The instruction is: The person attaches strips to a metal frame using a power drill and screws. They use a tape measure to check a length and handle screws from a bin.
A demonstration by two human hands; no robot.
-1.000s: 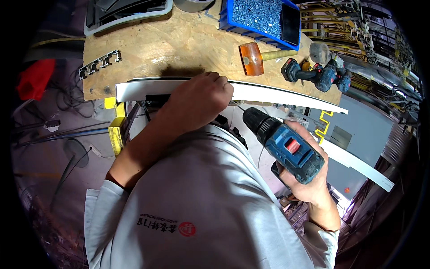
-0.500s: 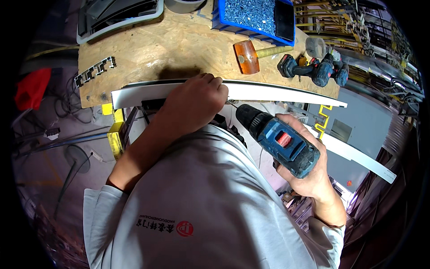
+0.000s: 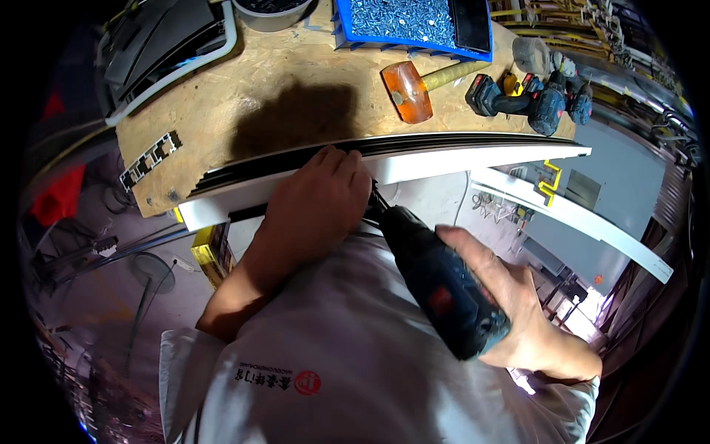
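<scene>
A long white profile with black grooves along its upper side lies at the near edge of the wooden bench. My left hand is closed over it, fingers bent across its top. My right hand grips a blue and black cordless drill. The drill slants up and left, with its bit beside my left hand's fingers at the profile's near face. Whether the tip touches the profile is hidden in shadow.
On the bench lie an orange mallet, several cordless tools, a blue bin of screws, a grey tray of dark parts and a short cut profile piece. Another white profile extends at the right.
The drill has swung to a steeper slant, its bit closer to my left hand. The profile has tilted, so more of its black grooves show. The whole view has shifted slightly.
</scene>
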